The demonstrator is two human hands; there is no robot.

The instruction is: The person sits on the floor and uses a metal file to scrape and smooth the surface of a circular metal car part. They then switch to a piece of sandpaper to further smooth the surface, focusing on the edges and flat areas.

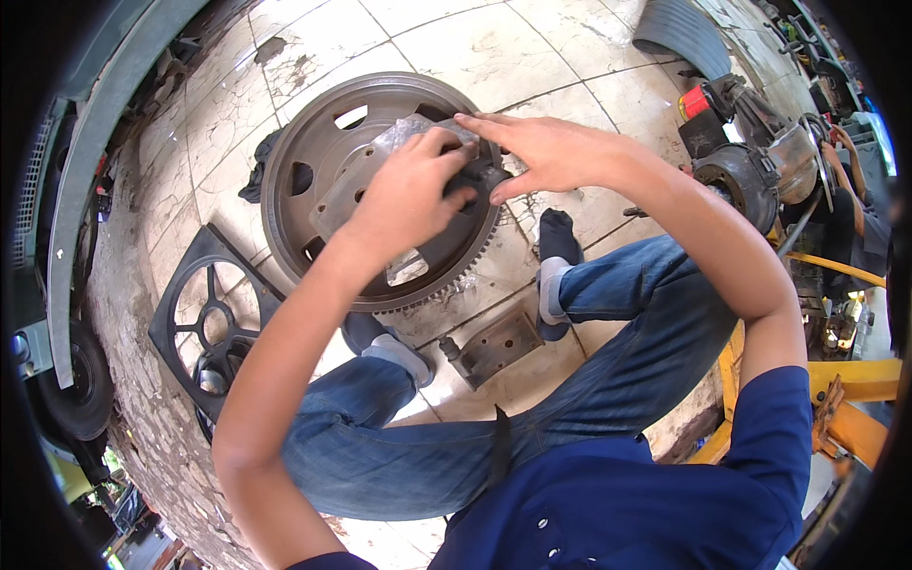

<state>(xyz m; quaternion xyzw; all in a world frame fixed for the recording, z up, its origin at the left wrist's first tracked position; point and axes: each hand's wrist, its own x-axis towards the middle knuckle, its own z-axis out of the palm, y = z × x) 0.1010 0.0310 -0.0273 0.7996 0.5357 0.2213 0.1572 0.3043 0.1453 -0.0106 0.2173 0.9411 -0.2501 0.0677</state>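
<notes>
Brown-grey steel makes up the toothed wheel [328,150] lying flat on the tiled floor [456,46], with a metal plate [344,180] laid across its face. On the wheel's right side, the left hand [404,195] is half closed, its fingers and thumb bent over a dark piece [486,175]. The right hand [551,152] is opened wider, forefinger stretched out and thumb held apart, around the far side of that piece; whether it grips or merely steadies it, I cannot tell. So far the plate sits on the wheel, with no bolts showing in its uncovered holes, and the handling of the dark piece looks unfinished. A second holed plate [499,350] lies apart on the floor, untouched.
</notes>
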